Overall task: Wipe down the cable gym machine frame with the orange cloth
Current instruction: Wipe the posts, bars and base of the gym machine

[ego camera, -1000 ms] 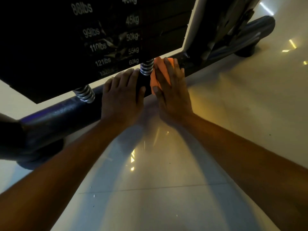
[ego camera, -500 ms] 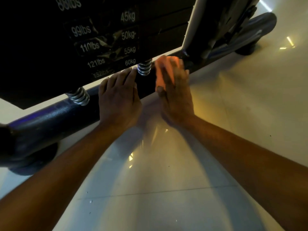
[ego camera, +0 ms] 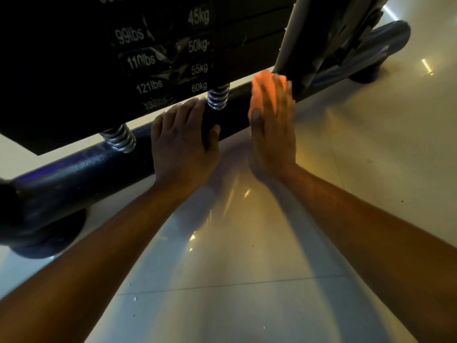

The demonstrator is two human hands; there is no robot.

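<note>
The right hand [ego camera: 273, 129] lies flat with straight fingers, pressing the orange cloth [ego camera: 259, 95] against the dark base tube of the cable machine frame [ego camera: 86, 174]; the hand is blurred. The left hand [ego camera: 183, 142] rests just beside it on the same tube, fingers draped over the top and thumb spread along the near side, holding nothing else. Between the two hands a coiled steel spring [ego camera: 218, 96] stands on the tube; a second spring [ego camera: 120, 141] stands left of the left hand. Above them hangs the black weight stack [ego camera: 74, 58], labelled from 99lbs to 132lbs. A round rubber foot [ego camera: 49, 241] sits on the glossy tiled floor [ego camera: 247, 305].
</note>
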